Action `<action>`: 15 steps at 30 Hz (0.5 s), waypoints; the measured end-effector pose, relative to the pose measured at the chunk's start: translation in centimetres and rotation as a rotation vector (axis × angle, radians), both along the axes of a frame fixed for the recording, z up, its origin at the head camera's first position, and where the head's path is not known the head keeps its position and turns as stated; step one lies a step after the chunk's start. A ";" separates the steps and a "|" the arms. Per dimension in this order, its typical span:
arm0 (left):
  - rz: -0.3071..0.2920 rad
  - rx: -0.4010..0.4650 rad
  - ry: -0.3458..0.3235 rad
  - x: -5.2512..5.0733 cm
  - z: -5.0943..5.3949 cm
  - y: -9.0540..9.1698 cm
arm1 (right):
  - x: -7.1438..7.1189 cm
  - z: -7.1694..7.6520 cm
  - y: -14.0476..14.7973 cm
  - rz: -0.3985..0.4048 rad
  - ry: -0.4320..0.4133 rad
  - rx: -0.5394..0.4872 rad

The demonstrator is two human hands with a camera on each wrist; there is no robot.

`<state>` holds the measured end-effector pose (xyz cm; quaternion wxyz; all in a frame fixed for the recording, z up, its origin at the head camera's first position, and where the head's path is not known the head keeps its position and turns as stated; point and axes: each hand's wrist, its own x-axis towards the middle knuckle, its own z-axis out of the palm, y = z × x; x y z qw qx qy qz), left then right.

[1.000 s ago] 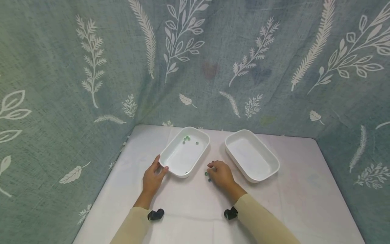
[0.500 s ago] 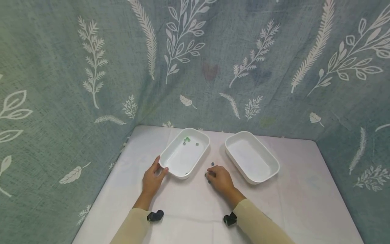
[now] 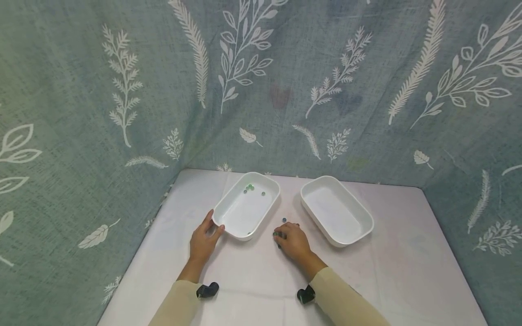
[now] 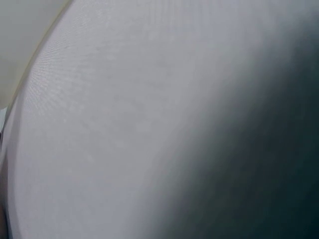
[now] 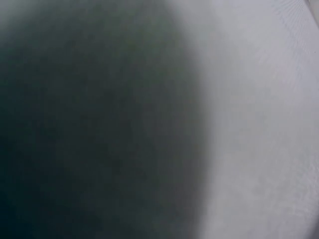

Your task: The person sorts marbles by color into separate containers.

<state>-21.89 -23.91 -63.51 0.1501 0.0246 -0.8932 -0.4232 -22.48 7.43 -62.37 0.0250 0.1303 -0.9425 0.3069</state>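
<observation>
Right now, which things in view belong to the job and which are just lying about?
In the job, apparently:
left hand, touching left white tray
right hand, beside small round pieces
probably right white tray, untouched

Merely around:
hanging patterned cloth
black wrist devices

The curled fingers of the right hand partly cover the small greenish balls beneath them; the grip cannot be made out. A dark speck past its knuckles is too small to name. Just right of the left hand, the near wall of the white tray hides part of another ball. Behind both hands, the sleeves and bench are cut off below. Dark blurs swamp both wrist views; a brownish sliver at the left one's edge is perhaps part of a hand.
</observation>
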 end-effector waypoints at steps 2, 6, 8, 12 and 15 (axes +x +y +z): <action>0.000 0.009 -0.008 0.1 0.1 0.1 | 0.0 0.0 0.0 0.006 0.003 -0.001; -0.003 0.008 -0.028 0.1 0.1 0.2 | 0.0 0.1 0.0 0.008 -0.002 -0.040; -0.007 0.007 -0.029 0.1 0.0 0.2 | 0.1 0.1 0.1 0.005 -0.005 -0.079; -0.009 0.012 -0.016 0.1 0.0 0.2 | 0.0 0.2 0.1 -0.025 -0.038 -0.149; -0.007 0.003 -0.009 0.0 0.1 0.0 | -0.1 0.3 0.0 -0.048 -0.062 -0.173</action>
